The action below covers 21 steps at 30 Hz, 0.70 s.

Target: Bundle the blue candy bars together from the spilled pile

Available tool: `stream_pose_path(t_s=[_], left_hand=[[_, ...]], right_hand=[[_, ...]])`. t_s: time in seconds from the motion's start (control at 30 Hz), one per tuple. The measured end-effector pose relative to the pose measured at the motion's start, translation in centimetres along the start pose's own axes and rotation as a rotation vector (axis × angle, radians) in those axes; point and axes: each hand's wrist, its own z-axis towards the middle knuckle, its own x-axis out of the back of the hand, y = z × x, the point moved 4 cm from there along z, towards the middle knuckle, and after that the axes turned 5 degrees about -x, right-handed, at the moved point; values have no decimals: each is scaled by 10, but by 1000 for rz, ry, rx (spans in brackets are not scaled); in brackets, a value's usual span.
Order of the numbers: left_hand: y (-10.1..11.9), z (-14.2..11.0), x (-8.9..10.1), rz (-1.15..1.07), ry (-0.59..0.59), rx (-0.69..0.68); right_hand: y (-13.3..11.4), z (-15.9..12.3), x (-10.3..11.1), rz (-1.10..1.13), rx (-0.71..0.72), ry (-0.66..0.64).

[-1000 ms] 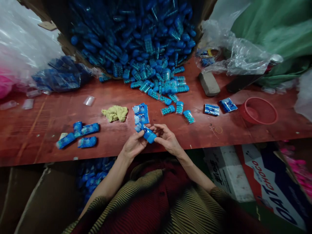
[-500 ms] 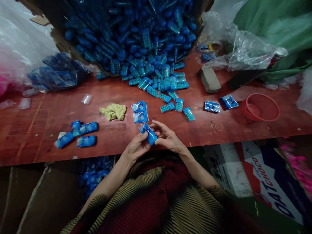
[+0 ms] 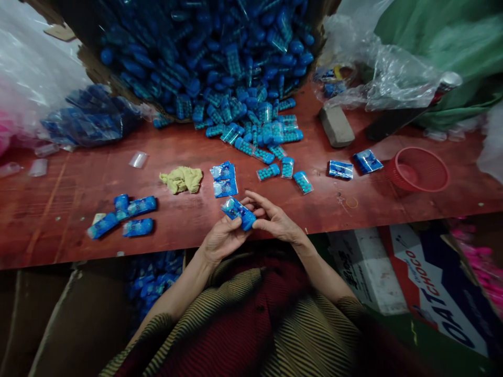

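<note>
Over the table's front edge, my left hand (image 3: 220,239) is closed on a small blue-capped candy bottle (image 3: 238,211) wrapped in a printed blue sleeve. My right hand (image 3: 280,222) has its thumb and fingers at the bottle's capped end, with some fingertips hidden behind it. Just beyond the bottle lie flat blue printed sleeves (image 3: 225,187). To the left rest several sleeved bottles (image 3: 138,226). Bare bottles with blue beads (image 3: 303,182) lie to the right, below a large heap of such bottles (image 3: 236,63) spilling from a torn cardboard box.
A yellow-green crumpled cloth (image 3: 181,179) lies on the red table (image 3: 188,222). Toward the right are two stacks of blue sleeves (image 3: 340,169), a grey block (image 3: 337,126) and a red plastic basket (image 3: 418,170). Back left sits a bag of blue sleeves (image 3: 92,118).
The bottle has turned between my hands, so more of its printed side faces up. Both hands have shifted slightly to the right. The things on the table keep their places.
</note>
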Motion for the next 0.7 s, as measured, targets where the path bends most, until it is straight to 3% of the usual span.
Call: stream_pose_path(t_s=[0.37, 0.7], left_hand=[[-13, 1, -1, -38, 175, -61], [-11, 0, -10, -13, 137, -98]], right_hand=[[12, 2, -4, 164, -37, 0], [15, 2, -1, 59, -10, 64]])
